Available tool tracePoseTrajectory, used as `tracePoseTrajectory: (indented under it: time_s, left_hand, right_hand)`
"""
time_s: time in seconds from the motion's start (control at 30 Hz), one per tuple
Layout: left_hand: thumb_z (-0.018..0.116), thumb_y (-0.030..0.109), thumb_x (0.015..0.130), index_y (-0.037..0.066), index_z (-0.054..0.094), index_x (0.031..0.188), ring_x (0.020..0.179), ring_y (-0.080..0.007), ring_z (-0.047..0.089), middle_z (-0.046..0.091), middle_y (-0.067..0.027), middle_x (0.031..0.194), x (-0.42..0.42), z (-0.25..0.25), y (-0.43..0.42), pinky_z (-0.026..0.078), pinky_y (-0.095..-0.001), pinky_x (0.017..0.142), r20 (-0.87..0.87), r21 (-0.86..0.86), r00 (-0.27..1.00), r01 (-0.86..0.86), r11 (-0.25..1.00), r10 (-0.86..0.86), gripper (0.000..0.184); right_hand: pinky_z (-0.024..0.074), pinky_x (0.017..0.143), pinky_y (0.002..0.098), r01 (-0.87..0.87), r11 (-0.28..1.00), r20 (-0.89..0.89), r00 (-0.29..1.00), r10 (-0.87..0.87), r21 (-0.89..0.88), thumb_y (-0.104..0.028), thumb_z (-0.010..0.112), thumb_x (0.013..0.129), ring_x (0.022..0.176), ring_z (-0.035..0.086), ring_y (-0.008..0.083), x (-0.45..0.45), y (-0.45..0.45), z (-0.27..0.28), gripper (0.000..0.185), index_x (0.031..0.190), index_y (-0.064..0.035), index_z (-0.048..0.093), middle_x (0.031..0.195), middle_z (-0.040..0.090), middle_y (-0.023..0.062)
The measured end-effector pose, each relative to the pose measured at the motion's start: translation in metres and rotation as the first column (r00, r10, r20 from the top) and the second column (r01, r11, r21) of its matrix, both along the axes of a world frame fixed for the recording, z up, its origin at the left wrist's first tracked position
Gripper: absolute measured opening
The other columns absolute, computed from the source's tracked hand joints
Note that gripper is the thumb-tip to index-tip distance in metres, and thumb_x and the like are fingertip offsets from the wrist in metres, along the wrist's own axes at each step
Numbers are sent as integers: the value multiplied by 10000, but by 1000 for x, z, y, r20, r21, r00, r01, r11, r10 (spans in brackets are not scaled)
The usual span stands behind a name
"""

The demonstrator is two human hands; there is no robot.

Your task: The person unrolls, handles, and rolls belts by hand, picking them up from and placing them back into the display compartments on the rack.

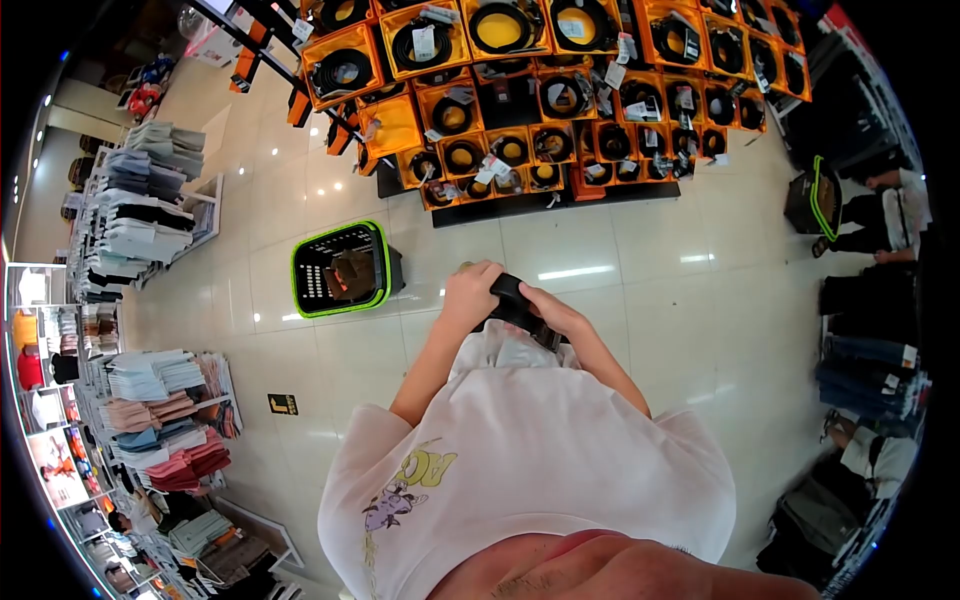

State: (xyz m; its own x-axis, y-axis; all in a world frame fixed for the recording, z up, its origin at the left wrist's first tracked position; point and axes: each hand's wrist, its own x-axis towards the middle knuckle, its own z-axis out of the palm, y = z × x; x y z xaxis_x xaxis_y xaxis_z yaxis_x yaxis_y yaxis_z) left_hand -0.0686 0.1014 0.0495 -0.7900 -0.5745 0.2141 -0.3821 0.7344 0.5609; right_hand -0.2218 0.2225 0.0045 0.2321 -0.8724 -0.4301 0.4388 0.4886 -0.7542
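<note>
In front of my waist, a black belt (513, 298) shows as a bent, glossy band between my two hands. My left hand (472, 295) is closed around its left side. From the right, my right hand (553, 312) grips the same belt with its fingers wrapped over it. Part of the belt is hidden behind my fingers and my white T-shirt (530, 410). Ahead of my hands stands a display rack with coiled black belts (502, 28) in orange boxes, many with white tags.
A black shopping basket (393, 275) with a green rim, brown items inside, stands on the tiled floor to my left. Folded clothes (150, 375) fill racks at left. On the right, a person (900, 215) is near another basket (812, 205) and hanging dark trousers (870, 365).
</note>
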Motion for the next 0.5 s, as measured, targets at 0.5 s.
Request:
tracePoseTrajectory:
  time_s: [0.5]
  left_hand:
    - [718,85,829,-2,624,969,823,-120,628,678,-70,917,6,-39,0,510,-284,735,-173,877,846,-100,469,504,189]
  right_hand:
    - [541,733,374,180,984,352,920,-173,13,-624,192,986,786,665,262,15,-31,-8,734,1339,-43,470,939,680,146]
